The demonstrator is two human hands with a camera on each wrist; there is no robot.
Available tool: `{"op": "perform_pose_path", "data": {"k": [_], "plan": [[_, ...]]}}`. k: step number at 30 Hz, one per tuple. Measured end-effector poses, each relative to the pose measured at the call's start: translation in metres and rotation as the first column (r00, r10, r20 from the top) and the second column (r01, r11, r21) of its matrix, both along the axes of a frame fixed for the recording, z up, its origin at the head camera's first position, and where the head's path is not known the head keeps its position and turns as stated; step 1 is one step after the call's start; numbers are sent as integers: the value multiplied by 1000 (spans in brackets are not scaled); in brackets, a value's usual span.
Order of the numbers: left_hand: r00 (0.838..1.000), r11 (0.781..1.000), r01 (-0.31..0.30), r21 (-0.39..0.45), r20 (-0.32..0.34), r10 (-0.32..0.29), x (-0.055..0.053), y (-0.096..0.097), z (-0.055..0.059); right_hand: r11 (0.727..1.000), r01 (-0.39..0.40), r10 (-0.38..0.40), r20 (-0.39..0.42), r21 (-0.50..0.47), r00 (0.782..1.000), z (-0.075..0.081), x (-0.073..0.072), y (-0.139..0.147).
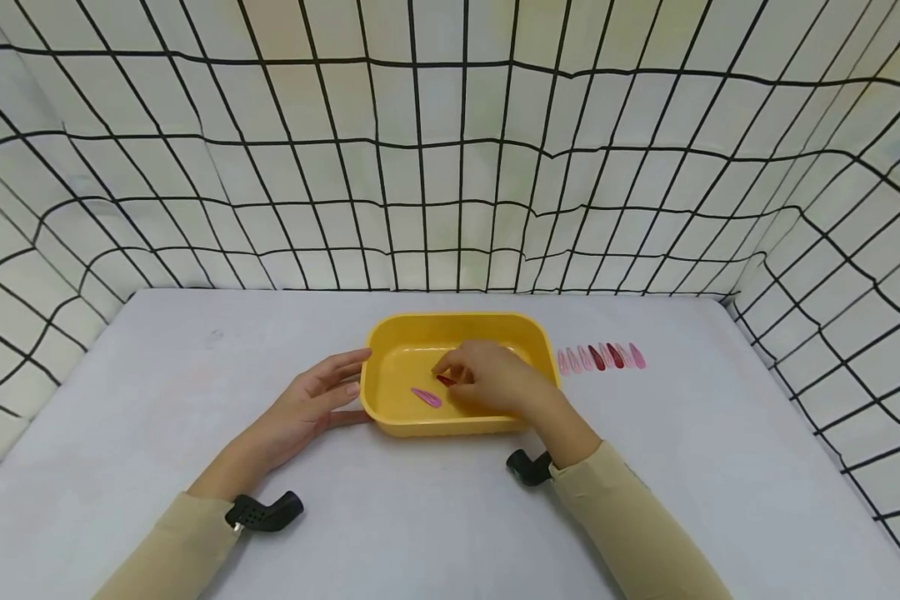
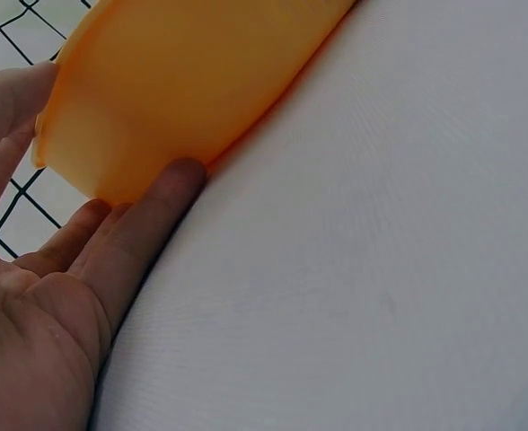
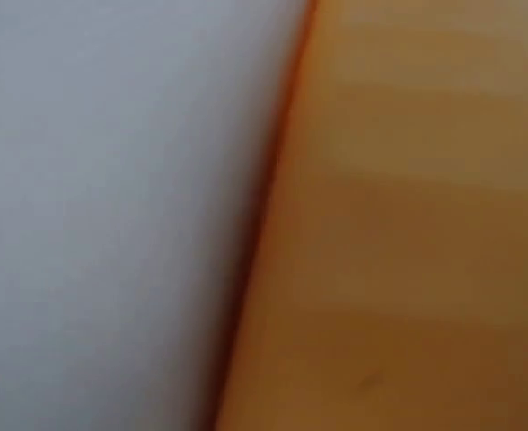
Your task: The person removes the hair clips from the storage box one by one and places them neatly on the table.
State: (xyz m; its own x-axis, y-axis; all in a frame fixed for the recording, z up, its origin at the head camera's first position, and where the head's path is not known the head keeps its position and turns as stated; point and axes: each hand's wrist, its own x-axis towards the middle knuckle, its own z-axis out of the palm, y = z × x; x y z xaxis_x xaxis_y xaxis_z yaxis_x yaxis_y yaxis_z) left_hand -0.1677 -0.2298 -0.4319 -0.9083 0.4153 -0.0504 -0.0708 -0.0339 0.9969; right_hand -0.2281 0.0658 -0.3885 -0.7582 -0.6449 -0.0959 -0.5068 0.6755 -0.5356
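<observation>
A yellow plastic tray stands on the white table. My left hand rests against its left end, fingers fairly straight; in the left wrist view the fingertips touch the tray's outer wall. Inside the tray, my right hand pinches a dark red snap hair clip, partly hidden by the fingers. A pink hair clip lies on the tray floor, left of that hand. The right wrist view is blurred and shows only the tray's side and the table, no fingers.
Right of the tray, several hair clips in light pink, pink and dark red lie in a neat row on the white table. A black grid net over pale sheeting encloses the back and sides.
</observation>
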Motion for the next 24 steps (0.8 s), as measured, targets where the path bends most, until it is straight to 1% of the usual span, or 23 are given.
{"op": "perform_pose_path", "data": {"k": [3, 7, 9, 12, 18, 20, 22, 24], "plan": [[1000, 1000, 7, 10, 2, -7, 1, 0, 1, 998, -23, 26, -54, 60, 998, 0, 2, -1], [1000, 999, 25, 28, -6, -25, 1, 0, 1, 994, 12, -1, -101, 111, 995, 0, 3, -1], [1000, 999, 28, 29, -10, -28, 2, -1, 0, 992, 31, -18, -111, 122, 994, 0, 3, -1], [1000, 999, 29, 25, -11, -29, 1, 0, -1, 992, 49, -39, -93, 113, 995, -1, 2, 1], [999, 999, 31, 24, -13, -30, 2, -2, 1, 998, 38, -37, -5, 44, 999, 0, 0, 1], [999, 999, 31, 27, -12, -31, 2, -2, 0, 999, 35, -35, 35, -5, 999, 2, -1, 4], [999, 999, 31, 31, -12, -31, 2, -2, 0, 996, 46, -40, 88, -77, 995, 6, -4, 10], [999, 999, 30, 36, -12, -30, 1, -1, -1, 987, 59, -43, 106, -147, 993, 13, -7, 18]]}}
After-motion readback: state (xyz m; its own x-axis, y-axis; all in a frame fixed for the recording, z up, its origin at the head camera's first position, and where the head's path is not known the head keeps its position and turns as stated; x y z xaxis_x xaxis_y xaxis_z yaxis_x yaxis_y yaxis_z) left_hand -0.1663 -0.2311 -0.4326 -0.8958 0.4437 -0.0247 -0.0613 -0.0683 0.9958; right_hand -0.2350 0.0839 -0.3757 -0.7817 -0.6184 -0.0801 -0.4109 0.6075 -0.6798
